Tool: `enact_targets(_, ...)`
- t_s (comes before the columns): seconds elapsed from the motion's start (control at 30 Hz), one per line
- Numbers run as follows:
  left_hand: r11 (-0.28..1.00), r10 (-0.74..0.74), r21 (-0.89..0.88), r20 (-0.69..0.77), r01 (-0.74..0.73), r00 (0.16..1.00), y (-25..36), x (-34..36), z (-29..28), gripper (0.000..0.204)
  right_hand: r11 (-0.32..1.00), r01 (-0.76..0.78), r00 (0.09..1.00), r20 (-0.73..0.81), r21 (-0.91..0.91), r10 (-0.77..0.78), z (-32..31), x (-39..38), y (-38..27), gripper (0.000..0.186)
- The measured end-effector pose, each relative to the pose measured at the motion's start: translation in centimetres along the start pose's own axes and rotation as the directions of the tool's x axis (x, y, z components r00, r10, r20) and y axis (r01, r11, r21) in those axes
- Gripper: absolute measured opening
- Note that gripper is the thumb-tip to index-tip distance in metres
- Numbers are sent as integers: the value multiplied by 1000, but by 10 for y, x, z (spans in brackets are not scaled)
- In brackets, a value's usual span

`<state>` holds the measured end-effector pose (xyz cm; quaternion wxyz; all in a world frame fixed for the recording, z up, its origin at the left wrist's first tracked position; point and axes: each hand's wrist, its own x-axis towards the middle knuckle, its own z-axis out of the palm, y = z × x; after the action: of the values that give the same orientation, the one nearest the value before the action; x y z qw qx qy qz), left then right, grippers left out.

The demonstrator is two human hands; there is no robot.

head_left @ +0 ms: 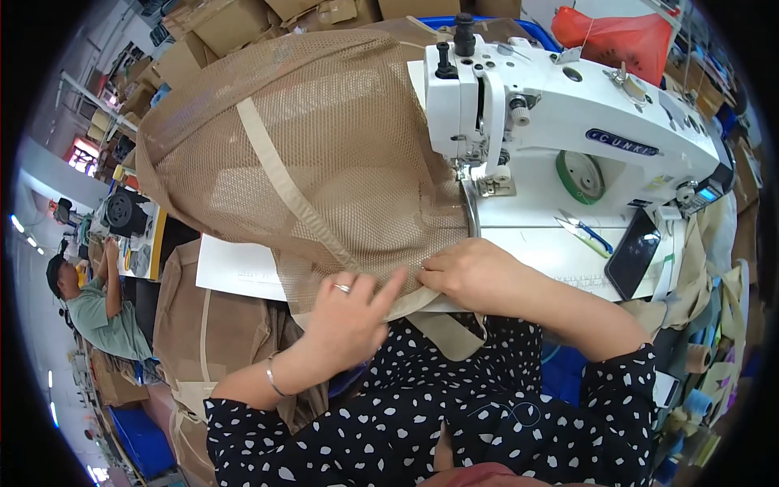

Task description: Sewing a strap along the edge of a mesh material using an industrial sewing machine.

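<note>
"What is around the white metal sewing machine (584, 122)?"

"Far to its left sits a co-worker in a pale green shirt (104, 316). Just left of the machine, brown mesh fabric (357, 195) with a beige cloth strip (280, 178) bulges up, hiding much of the table there. Under the machine's arm are a green-rimmed round disc (591, 195), small blue-handled snips (599, 243) and a flat black phone (634, 253)."

"And the hands?"

"Both are in front of the machine, close but apart. The ringed left hand (349, 312) is loosely unclenched over the mesh, index finger stretched out. The right hand (466, 276) is curled, fingertips bunched at the mesh's near edge; whether they pinch it, I cannot tell."

"The surface and room?"

"Brown cardboard boxes (223, 24) behind, left of the machine; a smooth white tabletop (519, 235) beneath it; a shiny red plastic bag (613, 40) behind it."
</note>
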<state>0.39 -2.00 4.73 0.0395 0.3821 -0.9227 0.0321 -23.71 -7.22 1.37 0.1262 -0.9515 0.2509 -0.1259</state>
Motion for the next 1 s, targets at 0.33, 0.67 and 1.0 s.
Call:
enact_targets(0.33, 998, 20, -52, -70, -23, 997, 19, 28, 23, 47, 972, 55, 987, -161, 230, -18, -26, -17, 15, 23)
enact_targets(0.67, 961, 137, -227, -110, -160, 984, 21, 50, 26, 45, 879, -472, 831, -300, 63, 468, -19, -29, 83, 18)
enact_targets(1.0, 964, 215, -125, -155, -235, 964, 22, 56, 37, 46, 863, -504, 798, -404, -40, 447, 20, -25, 98, 32)
